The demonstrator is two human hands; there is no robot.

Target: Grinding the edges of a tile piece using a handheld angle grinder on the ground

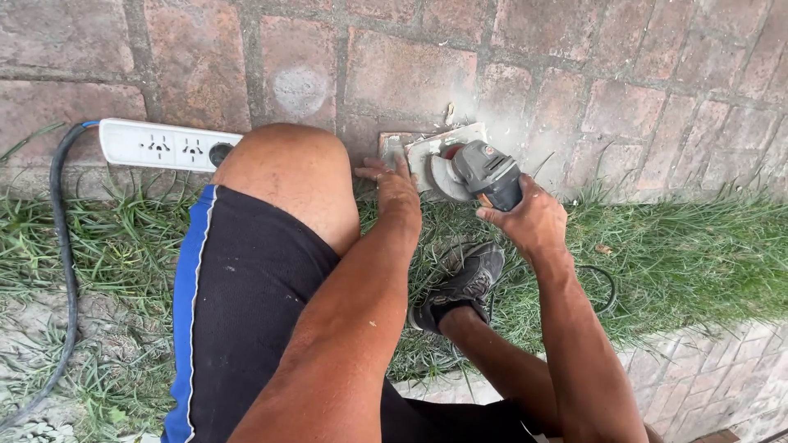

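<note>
- Two bare hands work at the edge of a reddish brick pavement (525, 57), where it meets a strip of grass (689, 246).
- The right hand (532, 218) is clenched around the body of a grey handheld angle grinder (484, 174), whose guarded disc (447, 176) sits on a pale flat square tile (455, 138) lying on the bricks.
- The left hand (396, 182) lies flat with fingers spread, pressing on the tile's near-left edge, at nine o'clock from the grinder; it grasps nothing.
- Pale dust hazes the bricks at twelve to one o'clock of the tile.
- At six o'clock from the grinder, a dark worn shoe (466, 283) rests in the grass.
- A bare knee (287, 168) above black shorts with a blue side stripe (238, 303) rises at nine o'clock from the left hand.
- A white plastic power strip (164, 145) lies at nine o'clock from the knee, its dark cable (61, 271) curving down through the grass.
</note>
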